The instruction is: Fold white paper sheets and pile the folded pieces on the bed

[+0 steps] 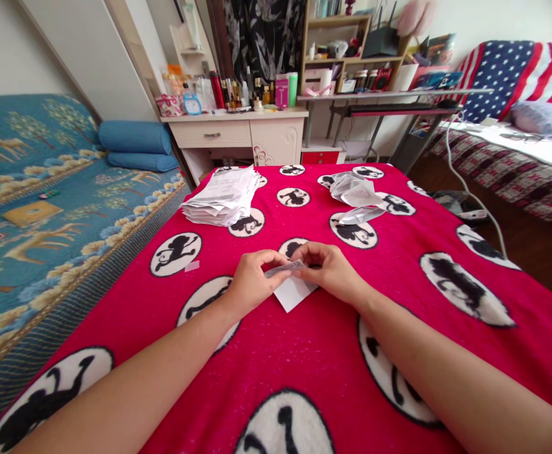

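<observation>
My left hand and my right hand meet over the middle of a red blanket with black-and-white round figures. Both pinch a small folded sheet of white paper; its upper edge is lifted between my fingertips and its lower corner lies flat on the blanket. The fingers of both hands are closed on the paper's top edge.
A stack of white folded papers lies at the far left of the blanket. Crumpled clear wrappers lie at the far right. A tiny scrap lies left of my hands. A blue sofa is left, a white dresser behind.
</observation>
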The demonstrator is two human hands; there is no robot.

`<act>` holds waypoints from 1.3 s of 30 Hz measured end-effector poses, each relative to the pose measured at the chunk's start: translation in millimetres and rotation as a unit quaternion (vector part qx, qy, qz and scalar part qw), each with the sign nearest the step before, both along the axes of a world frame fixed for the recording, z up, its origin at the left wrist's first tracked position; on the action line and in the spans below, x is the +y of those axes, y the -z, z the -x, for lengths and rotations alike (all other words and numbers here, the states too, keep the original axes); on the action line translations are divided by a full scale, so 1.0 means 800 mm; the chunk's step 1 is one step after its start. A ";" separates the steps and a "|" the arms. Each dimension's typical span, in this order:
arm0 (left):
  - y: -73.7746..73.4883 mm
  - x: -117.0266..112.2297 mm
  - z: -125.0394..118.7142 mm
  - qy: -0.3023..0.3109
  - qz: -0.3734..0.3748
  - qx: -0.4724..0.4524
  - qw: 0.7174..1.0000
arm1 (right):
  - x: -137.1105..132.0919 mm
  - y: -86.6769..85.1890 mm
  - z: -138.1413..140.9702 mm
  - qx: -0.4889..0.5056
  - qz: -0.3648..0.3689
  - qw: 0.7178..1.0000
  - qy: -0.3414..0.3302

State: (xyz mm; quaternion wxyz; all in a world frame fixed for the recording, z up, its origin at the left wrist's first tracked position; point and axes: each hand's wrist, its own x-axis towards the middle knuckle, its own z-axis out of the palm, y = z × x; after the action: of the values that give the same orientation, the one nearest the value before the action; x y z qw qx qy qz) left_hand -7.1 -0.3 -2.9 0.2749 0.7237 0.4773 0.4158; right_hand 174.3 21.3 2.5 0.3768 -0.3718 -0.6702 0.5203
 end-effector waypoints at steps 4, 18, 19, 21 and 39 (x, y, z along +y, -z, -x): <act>-0.003 0.001 0.001 -0.006 -0.063 0.009 0.998 | 0.005 -0.003 -0.007 -0.061 -0.041 0.997 -0.033; 0.008 0.020 0.020 0.055 -0.093 0.058 0.992 | 0.001 0.007 -0.009 -0.181 -0.184 0.966 -0.033; 0.008 0.020 0.021 0.062 -0.095 0.061 0.992 | -0.001 0.006 -0.008 -0.194 -0.205 0.959 -0.033; 0.008 0.020 0.022 0.071 -0.098 0.063 0.991 | -0.005 0.003 -0.005 -0.223 -0.260 0.939 -0.028; -0.022 0.018 0.044 0.250 -0.049 0.158 0.954 | -0.020 -0.008 0.005 -0.322 -0.396 0.858 -0.065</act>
State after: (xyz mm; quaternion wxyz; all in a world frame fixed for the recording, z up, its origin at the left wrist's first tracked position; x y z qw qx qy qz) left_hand -42.3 14.2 14.7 0.2552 0.8888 0.2976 0.2373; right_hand 170.4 5.7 8.8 0.2210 -0.2939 -0.9260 0.0860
